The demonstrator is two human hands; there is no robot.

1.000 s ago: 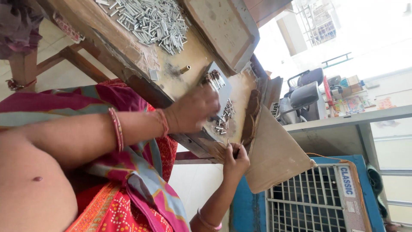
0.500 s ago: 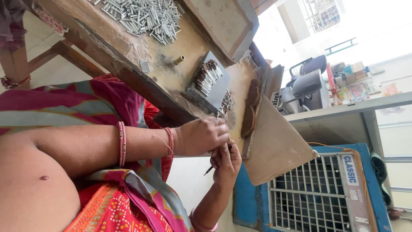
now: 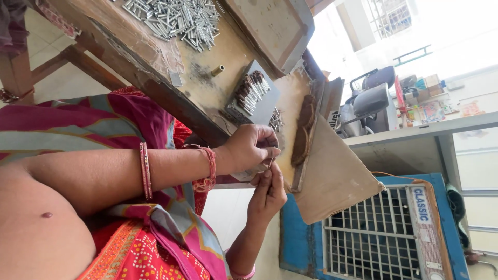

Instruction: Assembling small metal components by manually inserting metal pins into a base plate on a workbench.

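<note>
My left hand [image 3: 249, 148], with red bangles on its wrist, is closed just off the edge of the wooden worktable [image 3: 155, 57]. It pinches a small thin metal piece [image 3: 271, 163] at its fingertips. My right hand [image 3: 267, 194] comes up from below, and its fingers meet the same piece. A grey tray [image 3: 267, 101] holding several dark-tipped pins lies on the table just beyond my hands. Farther along the table there is a heap of silvery metal pins [image 3: 176, 18].
A small brass cylinder [image 3: 218, 70] lies on the table near the tray. A brown cardboard sheet [image 3: 332, 181] leans off the table's far edge. Beyond it stand a blue air cooler [image 3: 373, 238] with a white grille and a black office chair [image 3: 373, 98].
My left hand left the grey tray on the table and came down past the edge to meet my right hand. Both now pinch the small metal piece.
</note>
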